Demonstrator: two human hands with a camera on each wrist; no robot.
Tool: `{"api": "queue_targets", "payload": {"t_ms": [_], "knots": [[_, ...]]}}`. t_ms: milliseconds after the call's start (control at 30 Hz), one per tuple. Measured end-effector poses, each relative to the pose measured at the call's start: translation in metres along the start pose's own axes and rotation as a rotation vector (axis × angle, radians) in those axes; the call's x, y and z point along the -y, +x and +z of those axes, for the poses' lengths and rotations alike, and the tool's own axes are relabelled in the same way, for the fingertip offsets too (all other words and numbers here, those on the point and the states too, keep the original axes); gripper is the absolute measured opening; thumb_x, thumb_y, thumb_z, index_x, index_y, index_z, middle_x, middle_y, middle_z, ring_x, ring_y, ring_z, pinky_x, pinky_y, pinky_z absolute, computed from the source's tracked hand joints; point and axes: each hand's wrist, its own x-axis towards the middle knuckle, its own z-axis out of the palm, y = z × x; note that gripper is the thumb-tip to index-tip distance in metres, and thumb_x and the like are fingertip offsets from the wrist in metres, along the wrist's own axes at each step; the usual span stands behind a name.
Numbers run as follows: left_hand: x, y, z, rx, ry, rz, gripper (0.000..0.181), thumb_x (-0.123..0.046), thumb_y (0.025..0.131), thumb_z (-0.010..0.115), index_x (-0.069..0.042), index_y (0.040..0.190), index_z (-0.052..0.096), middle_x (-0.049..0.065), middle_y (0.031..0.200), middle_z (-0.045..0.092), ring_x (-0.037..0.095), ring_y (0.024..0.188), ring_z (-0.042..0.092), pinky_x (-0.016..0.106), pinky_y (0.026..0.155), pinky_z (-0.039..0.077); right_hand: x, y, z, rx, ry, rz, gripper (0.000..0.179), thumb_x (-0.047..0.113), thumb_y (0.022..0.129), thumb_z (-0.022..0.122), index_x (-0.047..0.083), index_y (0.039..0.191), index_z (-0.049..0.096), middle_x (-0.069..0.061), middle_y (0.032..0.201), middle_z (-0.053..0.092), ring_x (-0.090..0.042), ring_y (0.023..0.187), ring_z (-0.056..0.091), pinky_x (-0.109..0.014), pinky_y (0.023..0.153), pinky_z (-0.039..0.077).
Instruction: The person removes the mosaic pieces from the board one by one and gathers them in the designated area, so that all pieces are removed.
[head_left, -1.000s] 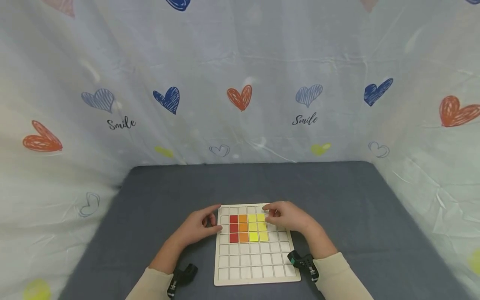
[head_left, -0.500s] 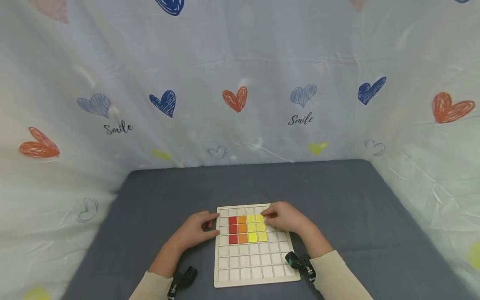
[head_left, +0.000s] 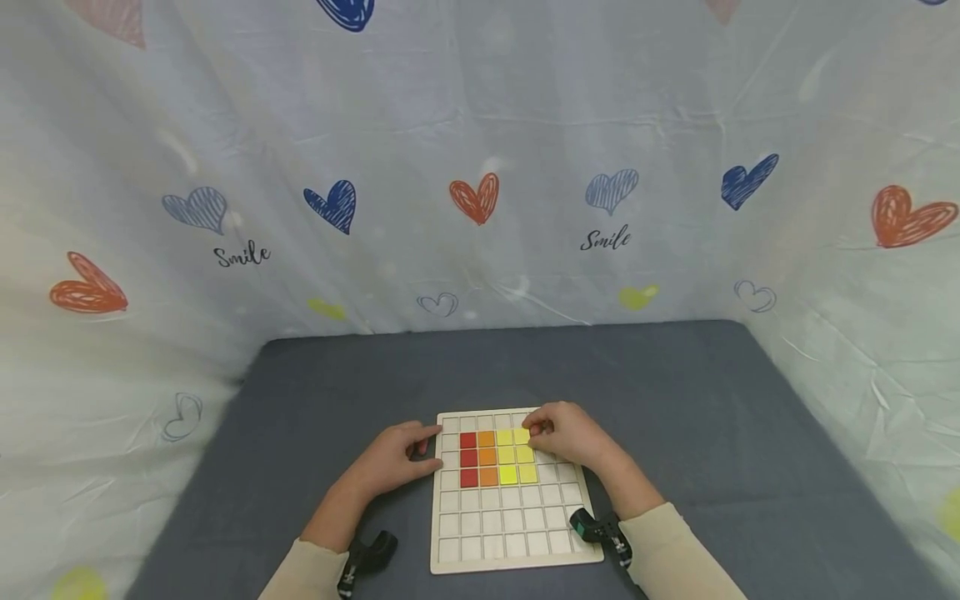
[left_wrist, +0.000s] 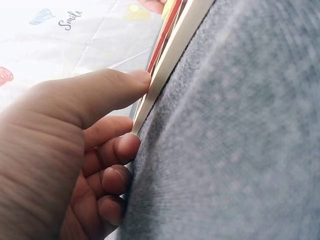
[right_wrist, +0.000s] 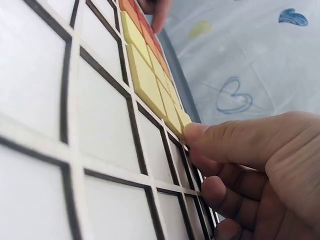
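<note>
Pale curtain (head_left: 540,83) printed with hearts and the word "Smile" hangs behind and along both sides of a table covered in dark grey cloth (head_left: 360,375). On the near middle of that cloth lies a light board (head_left: 491,500), flat and slightly askew, ruled by raised lines into square cells.

Coloured squares fill a block in its far half: a column of three red tiles (head_left: 468,458), beside it three orange tiles (head_left: 487,456), then two columns of yellow tiles (head_left: 507,455), three in each. Pale cells surround this block on every side.

At the board's left edge, the left hand (head_left: 390,457) has thumb and forefinger spread well apart, their tips touching the rim; the remaining fingers bend loosely beside it. Across from it, the right hand (head_left: 566,432) has thumb and forefinger nearly closed, pinching the far right yellow tile (head_left: 521,436), with the other fingers curled underneath. Whether that tile sits flush in its cell cannot be told.

Both forearms come from the near side in cream sleeves (head_left: 678,550), each wrist bearing a black camera (head_left: 371,554).
</note>
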Motion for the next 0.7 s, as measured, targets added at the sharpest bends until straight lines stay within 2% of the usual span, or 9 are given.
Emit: {"api": "queue_targets", "payload": {"t_ms": [333, 700], "knots": [[0.0008, 0.0005, 0.0014, -0.008, -0.005, 0.003, 0.051, -0.028, 0.09, 0.082, -0.007, 0.134, 0.068, -0.007, 0.081, 0.047, 0.004, 0.064, 0.036, 0.028, 0.063, 0.036, -0.0029, 0.0014, 0.0047, -0.031, -0.066, -0.015, 0.016, 0.006, 0.091, 0.075, 0.007, 0.107, 0.078, 0.007, 0.087, 0.064, -0.011, 0.074, 0.056, -0.033, 0.07, 0.049], [0.0013, 0.0014, 0.0012, -0.013, -0.024, -0.008, 0.05, -0.029, 0.09, 0.082, -0.008, 0.134, 0.068, -0.008, 0.082, 0.048, 0.004, 0.063, 0.036, 0.027, 0.062, 0.036, 0.0011, 0.0, 0.001, -0.017, -0.037, 0.007, 0.021, 0.005, 0.091, 0.076, 0.007, 0.112, 0.077, 0.002, 0.099, 0.069, -0.013, 0.084, 0.059, -0.037, 0.077, 0.051]]}}
